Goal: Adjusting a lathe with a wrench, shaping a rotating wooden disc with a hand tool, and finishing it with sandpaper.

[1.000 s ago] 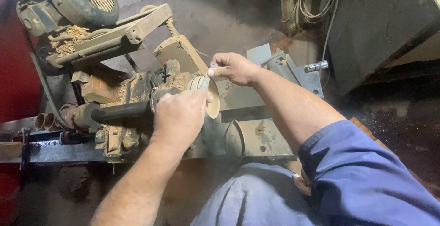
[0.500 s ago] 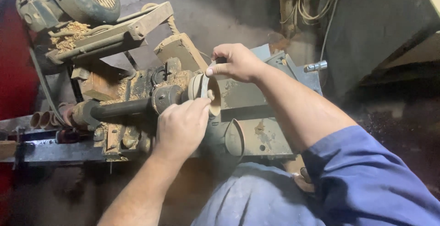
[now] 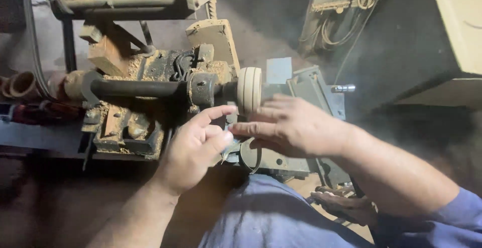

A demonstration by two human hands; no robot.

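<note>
Head view: your left hand (image 3: 193,150) sits centre frame, fingers loosely spread with the index raised, gripping nothing. Your right hand (image 3: 296,126) comes in from the right, fingers flat and close together, tips meeting your left thumb; it's empty too, as far as I can tell. The pale wooden disc (image 3: 249,90) is just above both hands, mounted on the end of the dark spindle (image 3: 145,88), whose long axis runs left to right across the frame. Your right hand looks slightly nearer the disc. Sawdust cakes the lathe body (image 3: 150,77) at upper left, and the grey metal rest (image 3: 306,89) stands right of the disc
</note>
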